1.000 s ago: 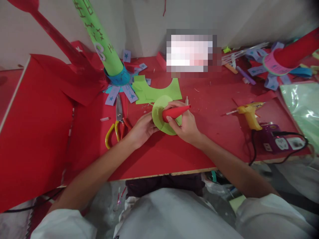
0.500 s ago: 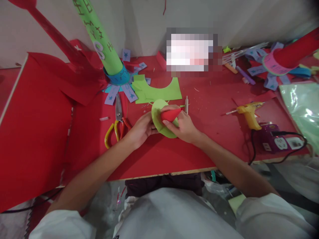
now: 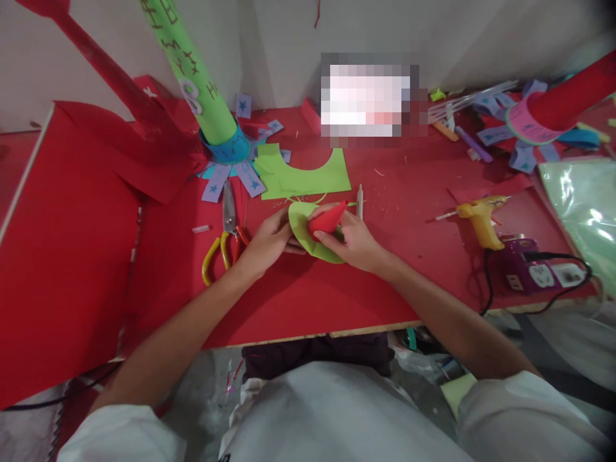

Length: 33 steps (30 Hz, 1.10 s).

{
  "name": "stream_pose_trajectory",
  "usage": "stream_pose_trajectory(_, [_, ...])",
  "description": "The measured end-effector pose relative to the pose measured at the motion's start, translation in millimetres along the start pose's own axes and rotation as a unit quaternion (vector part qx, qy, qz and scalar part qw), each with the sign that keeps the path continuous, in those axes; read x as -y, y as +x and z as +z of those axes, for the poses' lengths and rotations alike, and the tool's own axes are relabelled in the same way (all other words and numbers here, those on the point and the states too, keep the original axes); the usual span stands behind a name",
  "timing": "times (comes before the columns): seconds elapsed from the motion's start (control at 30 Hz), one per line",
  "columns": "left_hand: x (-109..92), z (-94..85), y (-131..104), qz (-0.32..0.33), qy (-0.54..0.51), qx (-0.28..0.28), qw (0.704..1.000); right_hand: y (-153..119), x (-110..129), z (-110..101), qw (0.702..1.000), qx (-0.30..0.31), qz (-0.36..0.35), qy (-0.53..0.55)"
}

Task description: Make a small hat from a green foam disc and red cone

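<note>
Between my hands is a round light-green paper disc, tilted above the red table. A red paper cone rests against its face, the pointed end aimed up and right. My right hand wraps the cone with thumb and fingers. The disc's left edge is gripped by my left hand, whose fingers go partly behind it. Just beyond lies a green paper sheet with a curved cut-out, a white pen to its right. Scissors with yellow and red handles lie left of my left hand.
A green lettered tube stands in a blue base at the back left. On the left is a large red panel. At right sit a yellow glue gun, a purple power socket box and a clear plastic sheet.
The disc has tipped and shifted slightly left, its upper edge now lower. The cone's tip points more upward. Both hands keep their hold.
</note>
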State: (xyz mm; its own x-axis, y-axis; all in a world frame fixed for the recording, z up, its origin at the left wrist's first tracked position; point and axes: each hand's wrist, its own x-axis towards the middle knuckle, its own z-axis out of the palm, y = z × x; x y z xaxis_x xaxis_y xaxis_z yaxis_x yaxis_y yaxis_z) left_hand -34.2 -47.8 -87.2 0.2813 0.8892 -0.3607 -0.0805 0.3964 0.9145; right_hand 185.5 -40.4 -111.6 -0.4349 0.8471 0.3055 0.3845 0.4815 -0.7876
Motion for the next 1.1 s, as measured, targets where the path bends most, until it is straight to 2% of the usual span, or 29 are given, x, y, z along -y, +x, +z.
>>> stream_pose_trajectory(0.13, [2,-5.4,2,0.042,0.084,-0.010,0.996,-2,-2,3,1.000,0.009,-0.005,-0.006])
stream_pose_trajectory(0.23, [2,-10.0,1,0.143,0.165,-0.078,0.973,-3,-2,4,1.000,0.016,-0.010,-0.008])
stream_pose_trajectory(0.33, [-5,-10.7,-4,0.257,0.190,-0.137,0.938,-2,-1,5,1.000,0.017,-0.010,-0.006])
stream_pose_trajectory(0.37, [-9,-8.9,-7,0.287,0.191,-0.133,0.929,-1,-1,5,1.000,0.015,-0.012,-0.004])
stream_pose_trajectory(0.43, [-20,-1.7,-13,0.342,0.189,-0.086,0.917,0,0,6,1.000,0.008,-0.016,0.001])
stream_pose_trajectory(0.53, [-35,15.3,-18,0.344,0.160,0.005,0.925,0,-1,9,1.000,0.006,-0.030,0.002])
stream_pose_trajectory(0.63, [-44,29.9,-13,0.307,0.140,0.050,0.940,-1,-5,12,0.998,0.002,-0.058,-0.001])
stream_pose_trajectory(0.73, [-46,34.9,1,0.299,0.155,0.082,0.938,-2,-9,14,0.998,0.000,-0.067,0.002])
stream_pose_trajectory(0.93, [-31,30.5,21,0.383,0.237,0.072,0.890,-3,-12,14,0.998,0.009,-0.067,-0.019])
stream_pose_trajectory(1.1, [-15,26.0,21,0.390,0.226,0.075,0.889,1,-7,-6,0.997,0.029,-0.065,-0.038])
